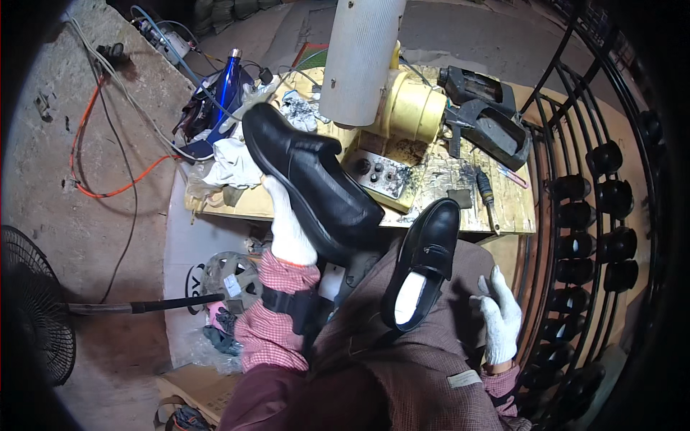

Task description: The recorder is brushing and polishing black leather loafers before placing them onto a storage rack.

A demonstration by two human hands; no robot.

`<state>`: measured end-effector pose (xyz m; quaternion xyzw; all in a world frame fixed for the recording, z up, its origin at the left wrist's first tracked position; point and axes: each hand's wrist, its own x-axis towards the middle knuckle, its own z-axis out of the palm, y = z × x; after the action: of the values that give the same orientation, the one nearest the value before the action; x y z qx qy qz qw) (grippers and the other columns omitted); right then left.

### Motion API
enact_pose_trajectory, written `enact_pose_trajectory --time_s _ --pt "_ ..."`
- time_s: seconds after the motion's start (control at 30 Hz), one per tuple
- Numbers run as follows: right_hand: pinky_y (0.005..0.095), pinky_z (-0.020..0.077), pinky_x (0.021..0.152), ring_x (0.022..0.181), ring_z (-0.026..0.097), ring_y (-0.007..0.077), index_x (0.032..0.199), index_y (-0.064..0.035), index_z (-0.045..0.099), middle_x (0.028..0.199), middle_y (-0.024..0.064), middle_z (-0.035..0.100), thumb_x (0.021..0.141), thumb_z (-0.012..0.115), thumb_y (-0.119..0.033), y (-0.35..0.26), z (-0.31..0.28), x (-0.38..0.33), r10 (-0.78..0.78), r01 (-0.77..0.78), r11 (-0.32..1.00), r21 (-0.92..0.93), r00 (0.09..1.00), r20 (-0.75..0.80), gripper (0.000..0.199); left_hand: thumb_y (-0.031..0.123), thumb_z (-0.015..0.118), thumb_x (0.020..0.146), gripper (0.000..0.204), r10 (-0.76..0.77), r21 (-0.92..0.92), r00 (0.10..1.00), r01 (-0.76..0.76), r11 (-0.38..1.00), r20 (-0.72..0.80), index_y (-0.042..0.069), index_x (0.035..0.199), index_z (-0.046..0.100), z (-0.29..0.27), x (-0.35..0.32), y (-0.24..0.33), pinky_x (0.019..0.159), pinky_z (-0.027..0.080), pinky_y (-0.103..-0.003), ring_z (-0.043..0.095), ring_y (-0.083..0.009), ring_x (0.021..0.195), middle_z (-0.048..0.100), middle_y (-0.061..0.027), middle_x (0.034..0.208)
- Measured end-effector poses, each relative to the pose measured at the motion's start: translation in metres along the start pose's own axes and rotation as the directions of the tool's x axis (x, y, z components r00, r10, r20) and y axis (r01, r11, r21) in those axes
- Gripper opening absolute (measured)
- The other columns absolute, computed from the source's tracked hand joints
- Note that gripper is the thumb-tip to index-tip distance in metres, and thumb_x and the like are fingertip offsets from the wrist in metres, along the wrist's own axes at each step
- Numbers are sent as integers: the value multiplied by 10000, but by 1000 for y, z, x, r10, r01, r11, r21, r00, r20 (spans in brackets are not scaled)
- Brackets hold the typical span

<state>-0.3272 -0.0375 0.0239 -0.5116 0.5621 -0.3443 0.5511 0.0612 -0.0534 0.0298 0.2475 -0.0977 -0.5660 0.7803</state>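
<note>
My left hand (289,223), in a white knit glove, grips a black leather loafer (309,179) from its left side and holds it raised before the heat gun nozzle (359,65). The fingers are mostly hidden behind the shoe. A second black loafer (429,258) rests on my lap, its toe pointing away and a pale insole showing inside. To the right of that shoe, my right hand (499,316), also gloved in white, hovers over my thigh. Its fingers are apart and hold nothing.
On the stained yellow workbench (514,205) stand a yellow machine body (413,104), a control box with knobs (377,174), black shoe-shaped holders (496,129), a brush (487,200) and a blue bottle (230,79). A shoe rack (575,215) lines the right; a fan (36,309) stands left.
</note>
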Motion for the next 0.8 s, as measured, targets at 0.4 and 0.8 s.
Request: enact_pose_trajectory --time_s 0.4,0.8 --pt "364 606 719 919 764 255 1481 -147 569 1453 140 614 793 799 -206 -11 33 -6 -343 774 467 -427 604 720 728 401 469 1114 603 -181 -225 944 247 943 277 -24 1538 407 -18 -23 -54 1190 456 -557 617 -379 1273 569 -201 1452" --pt "426 621 764 876 759 298 1421 -125 591 1364 135 651 795 817 -237 -17 44 17 -124 752 510 -418 545 829 675 387 501 1103 536 -90 -146 961 132 980 261 36 1506 461 -29 33 -31 1156 491 -520 618 -371 1265 591 -178 1417"
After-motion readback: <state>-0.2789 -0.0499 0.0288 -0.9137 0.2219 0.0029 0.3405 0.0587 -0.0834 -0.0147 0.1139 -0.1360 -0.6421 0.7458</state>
